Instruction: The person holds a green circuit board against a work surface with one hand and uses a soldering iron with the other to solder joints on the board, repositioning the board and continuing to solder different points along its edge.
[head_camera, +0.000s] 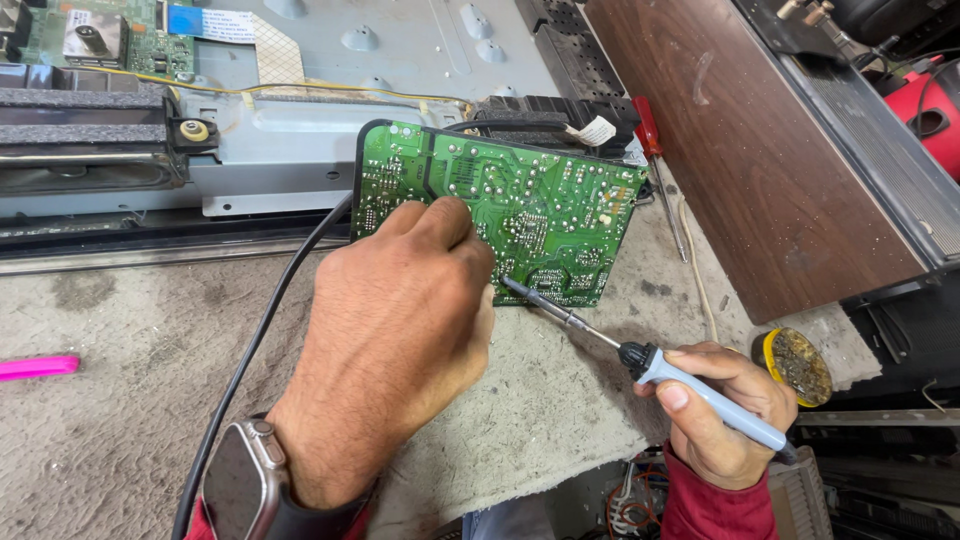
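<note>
Under left hand (395, 330) — circuit board (540, 205)

Green circuit board (520, 205) lies solder-side up, tilted, just beyond the left hand (400, 330), which touches it; grey-handled soldering iron (640, 355) sits gripped in the right hand (725, 415), tip on the board's near edge.

Circuit board (520, 215): bright green, speckled with silvery solder dots and paler green traces.
Soldering iron (655, 365): pale blue-grey handle, black collar, dull metal tip.
Screwdriver (658, 170): red handle, steel shaft.
Round tin (797, 365): yellow rim, brownish, crusted inside, perhaps flux.
Work mat (120, 400): mottled grey, stained darker in patches.
Cable (250, 350): black.
Panel (760, 150): dark brown wood grain.
Sleeve (715, 510): dark red.
Pen-like thing (35, 367): pink.
</note>
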